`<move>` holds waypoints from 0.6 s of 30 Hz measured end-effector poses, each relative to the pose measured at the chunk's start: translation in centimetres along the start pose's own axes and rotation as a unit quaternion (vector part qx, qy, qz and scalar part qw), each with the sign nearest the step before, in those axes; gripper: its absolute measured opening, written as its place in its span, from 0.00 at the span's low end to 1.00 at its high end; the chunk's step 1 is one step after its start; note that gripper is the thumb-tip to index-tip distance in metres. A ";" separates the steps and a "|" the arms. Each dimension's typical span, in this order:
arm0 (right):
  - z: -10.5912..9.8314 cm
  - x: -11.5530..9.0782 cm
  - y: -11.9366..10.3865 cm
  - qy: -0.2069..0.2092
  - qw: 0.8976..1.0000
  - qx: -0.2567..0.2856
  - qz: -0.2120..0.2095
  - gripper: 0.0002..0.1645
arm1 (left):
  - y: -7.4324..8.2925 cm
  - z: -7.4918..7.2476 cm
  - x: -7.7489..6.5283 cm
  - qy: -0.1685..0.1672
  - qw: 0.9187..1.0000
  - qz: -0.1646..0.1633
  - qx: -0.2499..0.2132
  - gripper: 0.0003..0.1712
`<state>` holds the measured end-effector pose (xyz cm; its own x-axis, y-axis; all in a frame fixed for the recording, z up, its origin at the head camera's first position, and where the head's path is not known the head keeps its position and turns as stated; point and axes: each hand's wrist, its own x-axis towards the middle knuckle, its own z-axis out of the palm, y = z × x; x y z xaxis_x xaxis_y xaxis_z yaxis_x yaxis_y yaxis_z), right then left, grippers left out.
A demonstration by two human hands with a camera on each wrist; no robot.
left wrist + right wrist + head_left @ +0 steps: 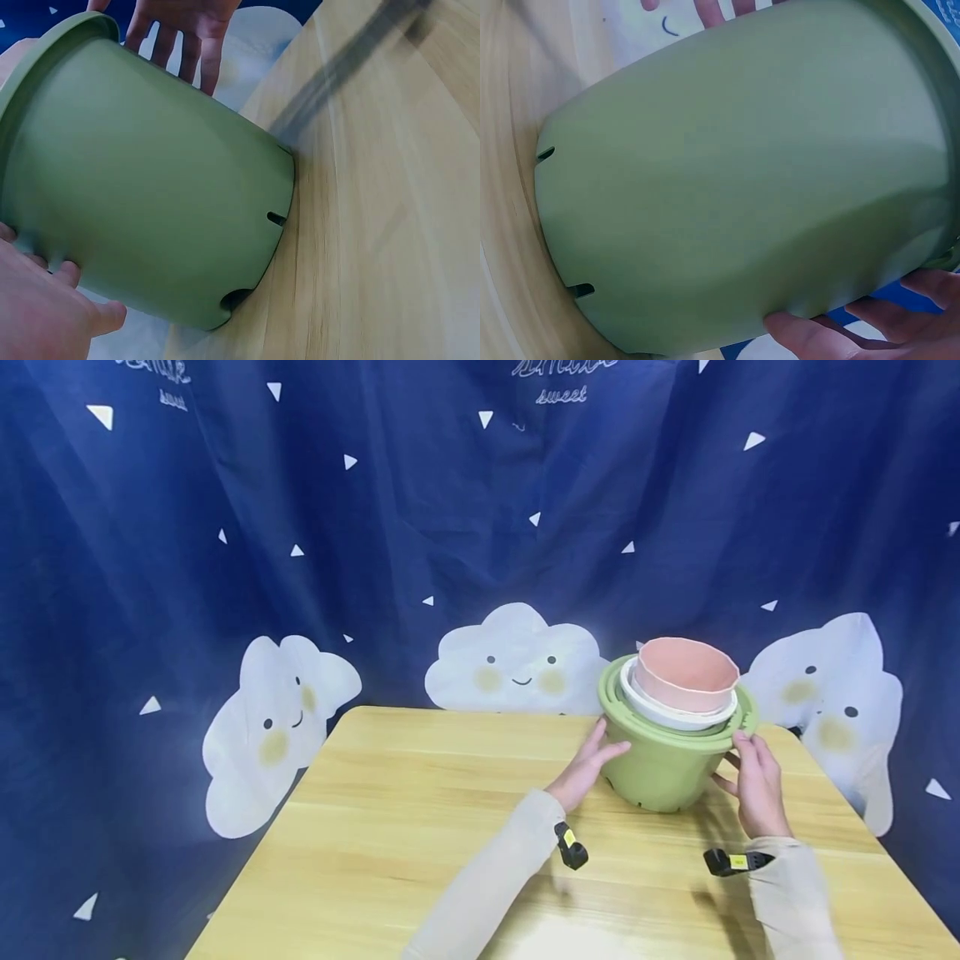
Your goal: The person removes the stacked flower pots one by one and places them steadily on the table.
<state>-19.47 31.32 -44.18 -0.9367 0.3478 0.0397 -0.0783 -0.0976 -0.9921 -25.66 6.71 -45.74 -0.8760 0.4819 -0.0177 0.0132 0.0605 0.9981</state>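
Note:
A large green flowerpot (pixel 660 777) is at the back right of the wooden table (pixel 420 793), its slotted base down at the tabletop. A white pot (pixel 636 700) is nested in it, and a pink pot (pixel 687 685) with a faceted rim sits on top. My left hand (pixel 583 770) holds the green pot's left side just below the rim, thumb spread along the wall. On the opposite side, my right hand (pixel 761 785) grips the rim, thumb over its edge and fingers beneath. The wrist views show the green wall (pixel 157 172) between both hands.
A dark blue curtain (pixel 420 502) with white triangles and smiling clouds hangs right behind the table. The table's back edge runs close behind the pots. A small black device (pixel 572 847) is strapped to each wrist.

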 end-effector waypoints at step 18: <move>2.4 -0.5 0.3 -0.016 0.999 -0.044 -0.012 0.41 | -0.4 -1.9 -1.2 0.017 1.000 0.021 -0.011 0.53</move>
<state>-19.83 28.91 -44.18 -0.9457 0.3181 0.0668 -0.0727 -0.0065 -0.9973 -25.54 4.45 -46.02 -0.8907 0.4539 0.0260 0.0398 0.0209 0.9990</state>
